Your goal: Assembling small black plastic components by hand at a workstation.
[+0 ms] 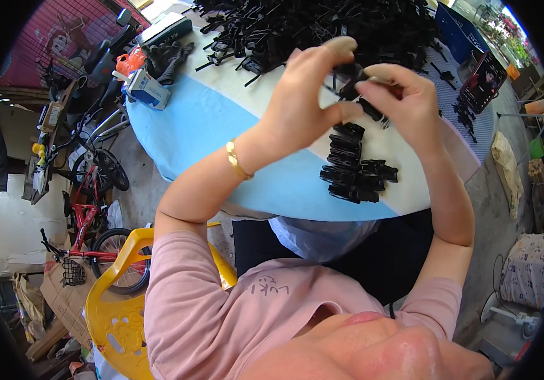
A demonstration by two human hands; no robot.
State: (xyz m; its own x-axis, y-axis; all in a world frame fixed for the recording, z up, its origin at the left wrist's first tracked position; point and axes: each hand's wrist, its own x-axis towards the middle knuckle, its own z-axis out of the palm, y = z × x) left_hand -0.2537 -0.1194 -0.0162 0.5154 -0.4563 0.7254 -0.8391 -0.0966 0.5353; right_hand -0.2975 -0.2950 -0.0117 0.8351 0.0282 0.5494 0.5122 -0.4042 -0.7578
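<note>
Above the table, my right hand (405,95) is closed in a pinch on a small black plastic part (350,88); its exact kind cannot be made out. My left hand (303,95) is just left of that part, thumb and fingers spread apart, with nothing visible in its grip. Below both hands, several similar black plastic pieces (346,158) lie stacked in short rows near the table's front edge. A large heap of loose black parts (322,28), some with thin rods, covers the far side of the table.
The round table has a blue and cream cover (221,120). At its left stand a blue-and-white carton (148,90) and an orange bag (131,61). A phone (484,82) and a blue bin (462,31) are at the right. Beside me is a yellow chair (113,297).
</note>
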